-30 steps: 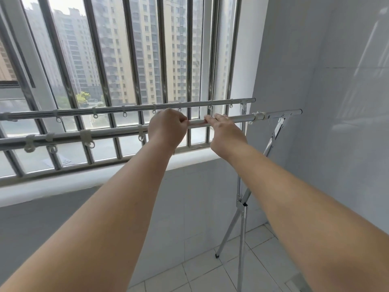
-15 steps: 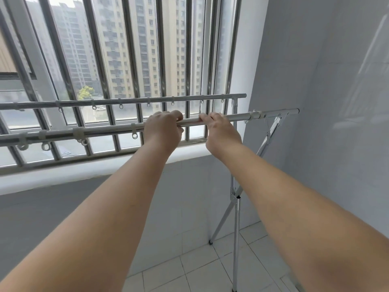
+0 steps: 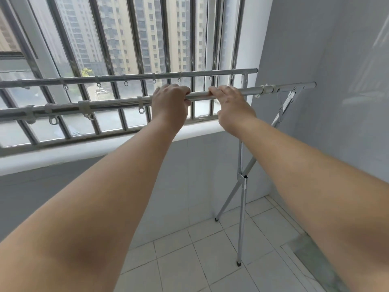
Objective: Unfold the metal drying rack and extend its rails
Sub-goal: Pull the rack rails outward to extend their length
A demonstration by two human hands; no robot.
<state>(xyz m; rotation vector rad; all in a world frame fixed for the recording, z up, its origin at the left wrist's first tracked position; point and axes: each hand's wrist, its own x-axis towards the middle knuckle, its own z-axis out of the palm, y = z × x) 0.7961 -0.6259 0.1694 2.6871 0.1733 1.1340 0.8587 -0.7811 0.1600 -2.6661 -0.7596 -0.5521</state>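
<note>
The metal drying rack stands unfolded in front of the window. Its near rail runs left to right at chest height, with white clips and rings on it. My left hand grips this rail from above. My right hand grips the thinner inner tube just to the right, which slides out of the thicker rail. The tube's end lies close to the right wall. The far rail runs parallel behind. Crossed legs stand on the floor at the right.
A barred window and a white sill lie directly behind the rack. A grey tiled wall closes the right side, right by the rail's end. Pale floor tiles spread below, with a dark drain strip at the right.
The near rail's right end has slid a little further right toward the wall, and my hands stay on the rail. The view has tilted slightly down.
</note>
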